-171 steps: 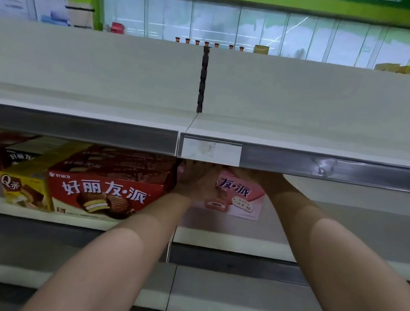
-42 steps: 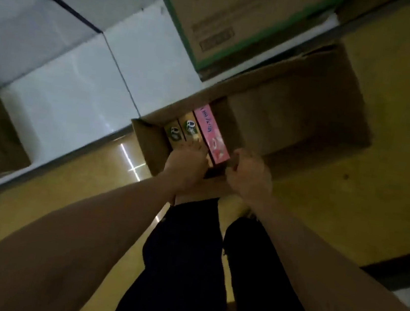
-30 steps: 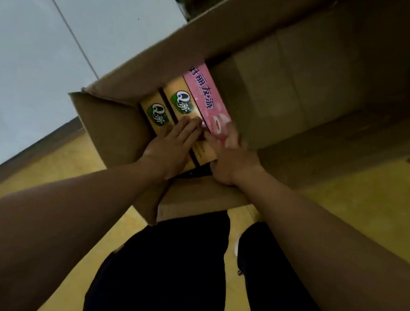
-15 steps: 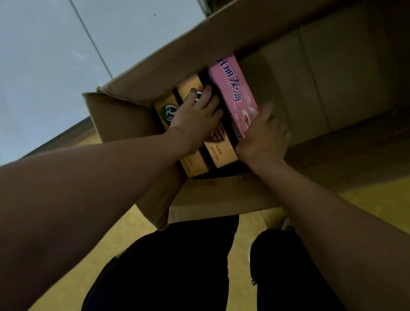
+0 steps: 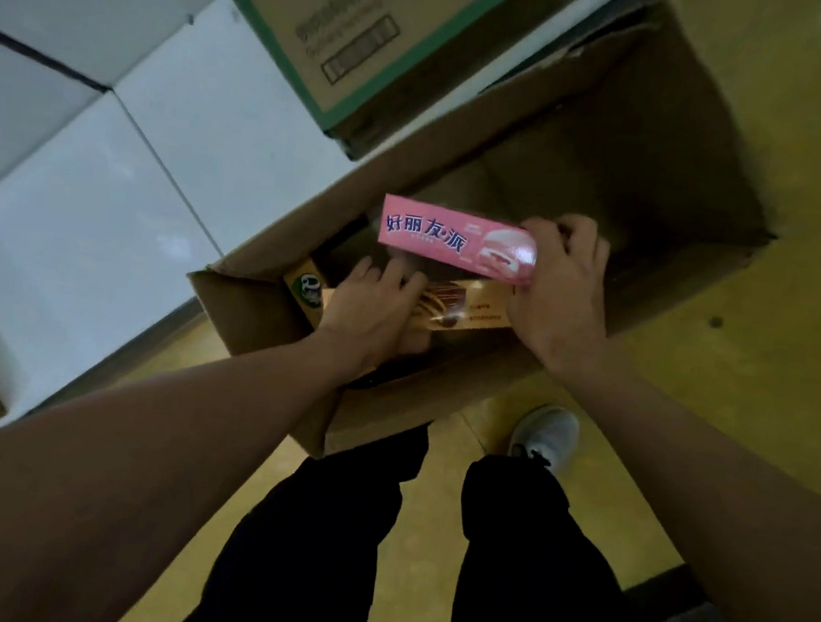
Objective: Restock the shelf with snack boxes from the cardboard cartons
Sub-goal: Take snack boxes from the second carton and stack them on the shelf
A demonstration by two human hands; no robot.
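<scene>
Head view looks straight down, and nearest to us we see our dark trouser legs and one pale shoe on the yellow floor. Our two bare forearms reach forward from the lower corners into an open carton that stands just past our knees.

Our left hand lies inside the carton with its fingers curled over a tan box, gripping its near end; a second tan box with a green round mark stands just left of those fingers, against the carton's wall.

Our right hand holds a pink box by its right end, the thumb on the printed face and the fingers wrapped round the back. The pink box runs leftward from those fingers, lifted above the tan box and just beyond our left fingertips, with blue lettering and a picture of a cake on its face.

Beyond our right fingers the carton's inside is bare, dark cardboard. Farther off, past the carton's rim, a second carton with a green edge sits on a white shelf base.
</scene>
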